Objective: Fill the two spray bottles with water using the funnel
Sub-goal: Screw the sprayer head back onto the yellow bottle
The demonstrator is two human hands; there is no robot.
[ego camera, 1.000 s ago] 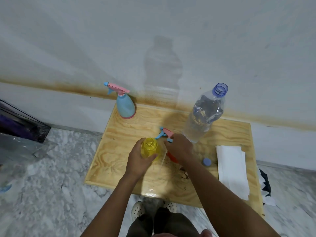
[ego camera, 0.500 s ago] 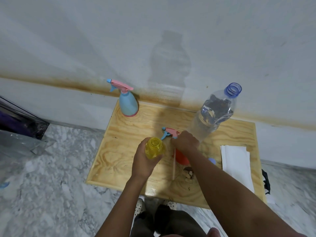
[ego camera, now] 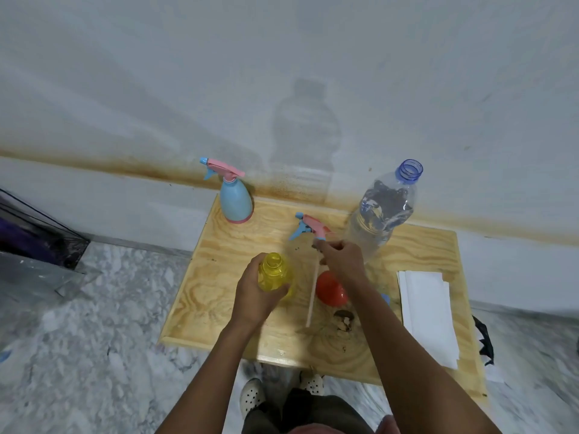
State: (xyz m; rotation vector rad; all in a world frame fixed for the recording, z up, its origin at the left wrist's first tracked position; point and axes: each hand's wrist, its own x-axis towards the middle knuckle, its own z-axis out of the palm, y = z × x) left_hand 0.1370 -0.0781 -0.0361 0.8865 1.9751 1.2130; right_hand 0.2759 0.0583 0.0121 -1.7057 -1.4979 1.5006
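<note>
My left hand (ego camera: 253,296) grips the yellow spray bottle (ego camera: 274,272), which stands open-necked on the wooden board (ego camera: 225,296). My right hand (ego camera: 341,260) pinches the pink and blue spray head (ego camera: 308,227), lifted clear of the bottle with its long dip tube (ego camera: 313,292) hanging down. A red funnel (ego camera: 330,291) lies on the board under my right forearm. The blue spray bottle (ego camera: 235,200) stands at the board's back left with its head on. A large clear water bottle (ego camera: 380,219), uncapped, stands at the back right.
A folded white paper towel (ego camera: 429,314) lies on the board's right side. A blue bottle cap (ego camera: 386,298) peeks out beside my right forearm. A dark stain (ego camera: 344,319) marks the board near the front. Marble floor (ego camera: 94,339) surrounds the low board; a wall rises right behind it.
My right hand has lifted the spray head up and away from the yellow bottle, drawing the dip tube out. My left hand kept its hold on the bottle.
</note>
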